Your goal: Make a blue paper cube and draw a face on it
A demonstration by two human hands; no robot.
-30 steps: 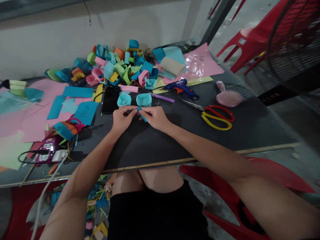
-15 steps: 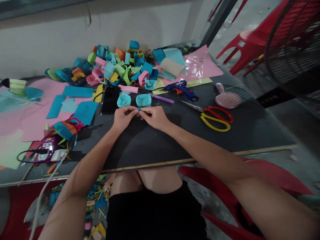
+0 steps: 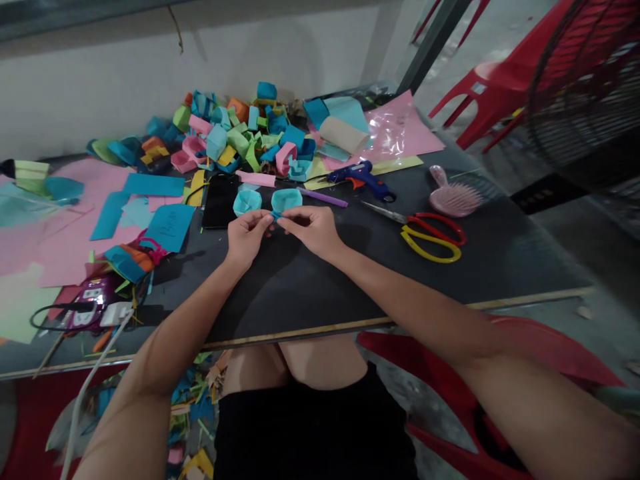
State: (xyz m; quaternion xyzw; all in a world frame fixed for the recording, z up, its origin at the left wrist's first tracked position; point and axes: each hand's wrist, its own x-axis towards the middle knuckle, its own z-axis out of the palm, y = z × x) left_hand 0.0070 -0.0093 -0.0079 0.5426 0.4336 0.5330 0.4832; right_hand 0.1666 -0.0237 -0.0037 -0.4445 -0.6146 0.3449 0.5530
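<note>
While both my hands meet mid-frame, left hand [image 3: 246, 235] and right hand [image 3: 311, 229] fingers pinch one small blue paper strip [image 3: 275, 215] above the worktop [image 3: 310, 293].

At mid-frame, the small folded strip of paper [image 3: 275, 215] is bright blue, and the two folded paper cups [image 3: 287, 198] just above it are turquoise. The flat counter [image 3: 320, 280] is dark grey with a pale wooden edge. Right of centre, the pair of scissors [image 3: 431, 235] has one red and one yellow handle loop; the plastic hairbrush [image 3: 454, 195] is pink. The glue gun [image 3: 361, 176] is blue with an orange trigger. The heap of folded paper pieces [image 3: 235, 133] in the upper middle mixes blue, green, pink, orange and yellow.
</note>
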